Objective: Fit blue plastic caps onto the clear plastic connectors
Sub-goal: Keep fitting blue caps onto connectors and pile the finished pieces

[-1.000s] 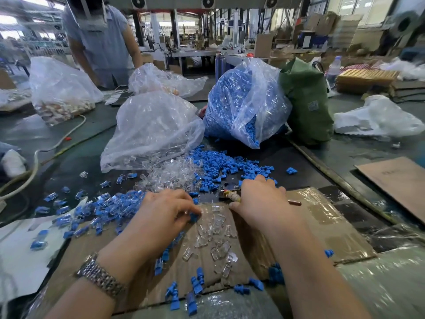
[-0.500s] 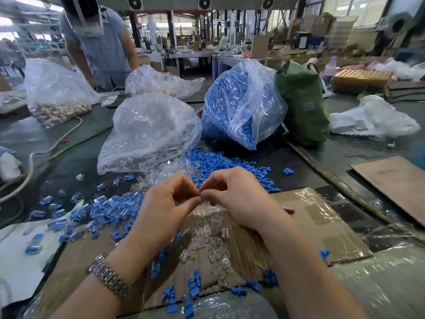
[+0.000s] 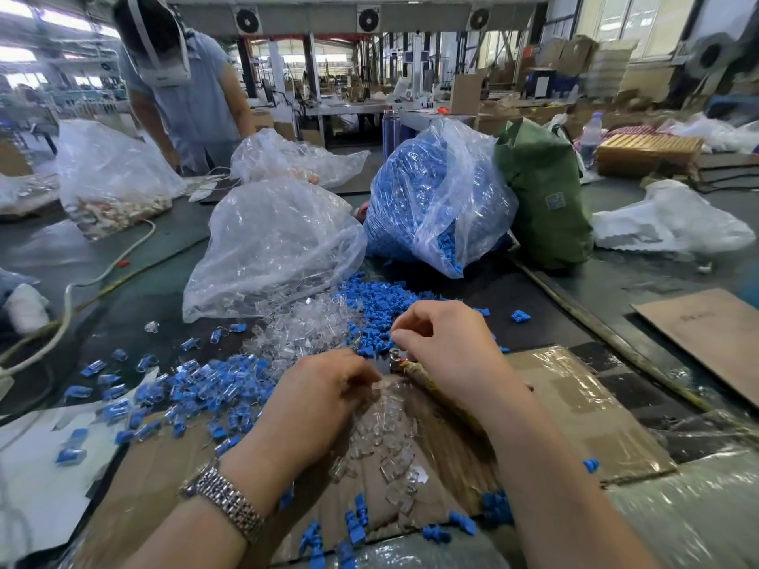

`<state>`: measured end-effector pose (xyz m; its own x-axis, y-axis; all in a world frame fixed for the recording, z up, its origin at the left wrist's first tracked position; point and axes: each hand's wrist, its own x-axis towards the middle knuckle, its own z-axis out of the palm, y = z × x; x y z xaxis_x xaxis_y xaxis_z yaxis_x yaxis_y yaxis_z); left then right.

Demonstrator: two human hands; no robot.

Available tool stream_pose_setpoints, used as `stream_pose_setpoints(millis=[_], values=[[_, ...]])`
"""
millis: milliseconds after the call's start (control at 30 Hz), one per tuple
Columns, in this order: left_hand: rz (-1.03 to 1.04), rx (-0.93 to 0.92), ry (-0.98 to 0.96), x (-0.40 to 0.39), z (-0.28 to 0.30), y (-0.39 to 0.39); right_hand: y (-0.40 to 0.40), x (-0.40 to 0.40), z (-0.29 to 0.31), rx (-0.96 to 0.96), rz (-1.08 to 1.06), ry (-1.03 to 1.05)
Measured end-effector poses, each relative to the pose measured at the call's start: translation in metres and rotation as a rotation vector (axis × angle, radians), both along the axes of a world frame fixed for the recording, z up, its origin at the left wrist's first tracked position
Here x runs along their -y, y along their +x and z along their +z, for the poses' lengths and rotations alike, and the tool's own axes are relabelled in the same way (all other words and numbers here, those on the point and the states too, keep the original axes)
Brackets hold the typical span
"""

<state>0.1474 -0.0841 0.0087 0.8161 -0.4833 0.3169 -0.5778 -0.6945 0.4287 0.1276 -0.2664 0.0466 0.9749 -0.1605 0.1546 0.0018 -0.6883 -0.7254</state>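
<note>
On the taped brown cardboard sheet (image 3: 575, 404), the left hand (image 3: 312, 400) has its fingers curled over the small clear plastic connectors (image 3: 382, 437), pinching one at its fingertips. At 1 o'clock from it, the right hand (image 3: 447, 347) reaches with thumb and forefinger pressed together at the edge of the loose blue plastic caps (image 3: 369, 301); I cannot tell if they hold one.

One head cam only, wide-angle, so no shared view w/ another. It's looking fwd & down from close above the worktable (image 3: 135, 248), forearms entering at bottom edge; far workshop and a person (image 3: 185, 88) opposite are showing up top.
</note>
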Motion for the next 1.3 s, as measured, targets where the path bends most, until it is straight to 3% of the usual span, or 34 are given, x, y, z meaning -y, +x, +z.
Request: stream_pose_setpoints(millis=[500,600,767,867,1067,1300], values=[[0.008,-0.022,0.018,0.006,-0.004,-0.003,0.001,0.000,-0.001,0.002,0.040,-0.052],[0.011,-0.192,-0.253,0.002,0.004,-0.001,0.000,0.001,-0.001,0.052,0.039,-0.020],[0.051,-0.834,-0.967,-0.013,0.021,0.004,-0.001,0.002,0.001,0.283,0.068,0.091],[0.018,-1.008,-1.169,-0.015,0.024,0.004,-0.004,-0.003,0.002,0.311,0.215,0.142],[-0.045,-1.080,-1.181,-0.015,0.025,0.004,-0.006,-0.015,0.000,0.334,0.358,0.072],[-0.160,-0.939,-1.046,-0.019,0.027,0.002,-0.007,-0.011,0.002,0.364,0.341,0.033]])
